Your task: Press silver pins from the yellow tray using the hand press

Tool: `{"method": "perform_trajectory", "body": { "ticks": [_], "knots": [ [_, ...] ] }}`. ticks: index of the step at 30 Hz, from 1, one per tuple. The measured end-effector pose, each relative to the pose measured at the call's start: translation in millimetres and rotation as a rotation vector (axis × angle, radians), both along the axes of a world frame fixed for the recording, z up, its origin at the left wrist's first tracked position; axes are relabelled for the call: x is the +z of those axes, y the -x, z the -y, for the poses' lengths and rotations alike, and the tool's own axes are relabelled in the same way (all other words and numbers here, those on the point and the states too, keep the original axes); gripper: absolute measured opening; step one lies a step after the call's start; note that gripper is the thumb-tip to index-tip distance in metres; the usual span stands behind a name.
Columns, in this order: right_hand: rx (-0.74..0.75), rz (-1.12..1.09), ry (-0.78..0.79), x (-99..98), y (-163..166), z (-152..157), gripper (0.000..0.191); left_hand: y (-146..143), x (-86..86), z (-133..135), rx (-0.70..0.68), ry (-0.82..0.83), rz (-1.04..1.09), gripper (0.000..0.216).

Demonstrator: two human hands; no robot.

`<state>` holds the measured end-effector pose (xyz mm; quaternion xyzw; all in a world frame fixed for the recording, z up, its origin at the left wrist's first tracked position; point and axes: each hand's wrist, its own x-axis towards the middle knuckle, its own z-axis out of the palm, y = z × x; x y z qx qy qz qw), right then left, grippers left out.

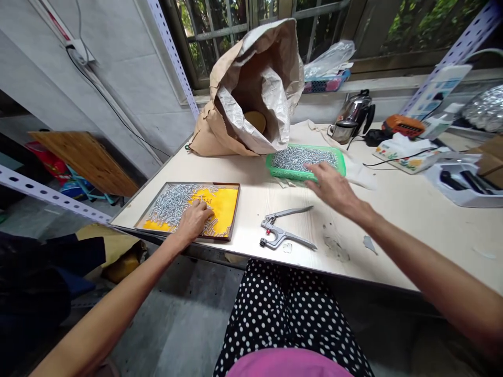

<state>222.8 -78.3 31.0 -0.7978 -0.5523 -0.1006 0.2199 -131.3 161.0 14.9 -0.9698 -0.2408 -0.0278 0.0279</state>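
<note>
Head view; left hand curled among metal pieces in tray, grip not discernible; right hand loosely spread at green basket; advisable: rake gently, within tray walls.

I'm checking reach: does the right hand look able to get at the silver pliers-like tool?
Likely yes: the silver tool lies uncovered on the tabletop, and nothing appears to stand between it and the right hand at the green basket.

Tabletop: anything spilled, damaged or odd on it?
Ragged grayish patches mar the tabletop right of the pliers, breaking its plain surface; wear or residue, I cannot tell. No spill stands out: the metal pieces lie in the tray and green basket.
</note>
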Motion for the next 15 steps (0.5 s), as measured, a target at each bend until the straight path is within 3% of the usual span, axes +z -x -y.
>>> {"method": "perform_trajectory", "body": {
  "ticks": [3, 7, 11, 15],
  "knots": [
    [0.211, -0.163, 0.036, -29.9, 58, 28, 0.039, -7, 1.2, -4, -0.047, 0.001, -0.07, 0.025],
    [0.296, -0.268, 0.112, -56.5, 110, 52, 0.031, -11, 5.9, -11, -0.118, -0.003, -0.18, 0.027],
    [0.273, -0.247, 0.102, -69.4, 124, 55, 0.034, -12, 6.7, -20, -0.074, 0.038, -0.12, 0.021],
    [0.195, -0.199, 0.062, -77.0, 124, 51, 0.03, -14, 14.9, -16, 0.09, 0.191, 0.12, 0.014]
  ]
}}
